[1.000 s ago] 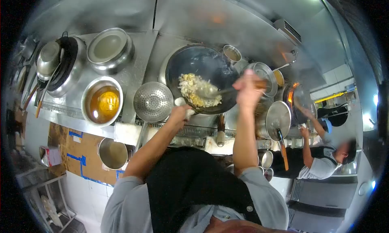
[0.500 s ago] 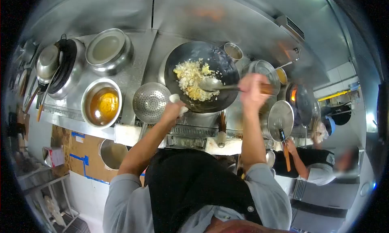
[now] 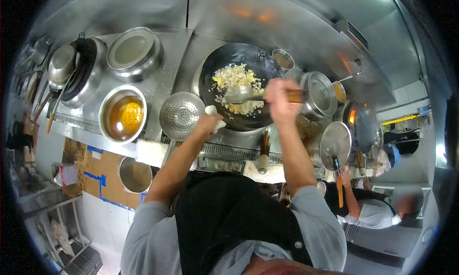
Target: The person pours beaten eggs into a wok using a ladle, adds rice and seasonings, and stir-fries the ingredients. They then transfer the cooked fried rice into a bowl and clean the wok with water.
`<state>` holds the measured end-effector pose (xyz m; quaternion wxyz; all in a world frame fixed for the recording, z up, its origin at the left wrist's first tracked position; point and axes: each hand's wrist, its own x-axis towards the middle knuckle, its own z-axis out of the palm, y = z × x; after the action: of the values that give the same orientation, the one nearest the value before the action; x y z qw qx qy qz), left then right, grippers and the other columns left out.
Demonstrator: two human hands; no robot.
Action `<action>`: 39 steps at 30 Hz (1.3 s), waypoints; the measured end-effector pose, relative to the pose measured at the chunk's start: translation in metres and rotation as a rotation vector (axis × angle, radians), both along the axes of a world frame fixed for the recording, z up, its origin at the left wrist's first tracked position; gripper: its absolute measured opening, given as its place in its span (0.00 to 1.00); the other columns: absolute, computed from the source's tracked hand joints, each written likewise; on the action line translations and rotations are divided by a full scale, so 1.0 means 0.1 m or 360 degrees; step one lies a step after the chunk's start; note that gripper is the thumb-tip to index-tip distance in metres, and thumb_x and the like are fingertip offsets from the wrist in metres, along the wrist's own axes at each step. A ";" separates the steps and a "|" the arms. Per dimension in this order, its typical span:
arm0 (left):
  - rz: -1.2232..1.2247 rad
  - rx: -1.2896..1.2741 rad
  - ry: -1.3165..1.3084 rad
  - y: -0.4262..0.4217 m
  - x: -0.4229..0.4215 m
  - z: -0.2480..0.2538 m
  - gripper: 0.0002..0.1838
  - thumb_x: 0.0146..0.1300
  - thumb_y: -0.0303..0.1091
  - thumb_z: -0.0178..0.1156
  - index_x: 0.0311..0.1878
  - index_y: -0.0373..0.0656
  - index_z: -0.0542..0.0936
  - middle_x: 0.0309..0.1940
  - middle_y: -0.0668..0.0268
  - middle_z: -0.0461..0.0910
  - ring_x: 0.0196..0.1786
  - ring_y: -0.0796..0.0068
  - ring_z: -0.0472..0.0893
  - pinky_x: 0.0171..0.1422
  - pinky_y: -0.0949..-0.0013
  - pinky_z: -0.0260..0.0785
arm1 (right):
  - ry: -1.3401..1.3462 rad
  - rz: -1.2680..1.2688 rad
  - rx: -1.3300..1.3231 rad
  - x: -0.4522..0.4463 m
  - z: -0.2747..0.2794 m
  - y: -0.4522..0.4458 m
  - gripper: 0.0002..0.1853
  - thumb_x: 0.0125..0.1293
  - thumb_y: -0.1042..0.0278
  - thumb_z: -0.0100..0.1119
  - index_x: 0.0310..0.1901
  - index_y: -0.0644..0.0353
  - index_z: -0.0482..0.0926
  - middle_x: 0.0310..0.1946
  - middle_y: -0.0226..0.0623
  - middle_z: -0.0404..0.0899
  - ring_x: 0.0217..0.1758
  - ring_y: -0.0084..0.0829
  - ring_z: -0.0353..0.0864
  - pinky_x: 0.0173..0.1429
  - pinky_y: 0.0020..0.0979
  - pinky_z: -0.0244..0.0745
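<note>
A black wok (image 3: 260, 62) stands on the stove with loose rice and yellow egg bits (image 3: 236, 76) in it. My left hand (image 3: 206, 123) is closed round a white cloth (image 3: 211, 111) at the wok's near left rim; the part of the rim under the cloth is hidden. Over the wok's right side, my right hand (image 3: 283, 100) is wrapped round the wooden handle of a metal ladle (image 3: 241, 95). The ladle's bowl is above or against the rice, near the middle of the wok. A perforated strainer (image 3: 181, 116) lies just left of my left hand.
A bowl of orange liquid (image 3: 123, 114) and a lidded pot (image 3: 134, 53) stand at the left. Beside the wok's near edge is a bamboo brush (image 3: 263, 153). A strainer (image 3: 335, 143) and another pot (image 3: 319, 94) are at the right. A co-worker (image 3: 368, 208) stands near a flaming burner.
The ladle and my right hand have moved left across the wok. The rice has shifted and spread. The co-worker's hands have drawn back from the far burner.
</note>
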<state>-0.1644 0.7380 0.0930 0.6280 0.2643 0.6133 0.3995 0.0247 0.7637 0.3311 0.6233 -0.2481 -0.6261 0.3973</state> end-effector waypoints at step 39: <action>-0.0101 0.0375 0.0043 -0.69 -0.05 0.34 0.16 0.61 0.28 0.63 0.51 0.33 0.78 0.37 0.59 0.81 0.38 0.67 0.81 0.40 0.63 0.74 | 0.0182 -0.0864 -0.0294 0.18 0.61 -0.21 0.22 0.77 0.55 0.59 0.24 0.51 0.68 0.12 0.25 0.62 0.13 0.24 0.65 0.22 0.32 0.67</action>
<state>-0.1699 0.6692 0.1271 0.5966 0.3610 0.5619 0.4450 0.0431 0.7427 0.3924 0.7159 -0.4394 -0.4618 0.2848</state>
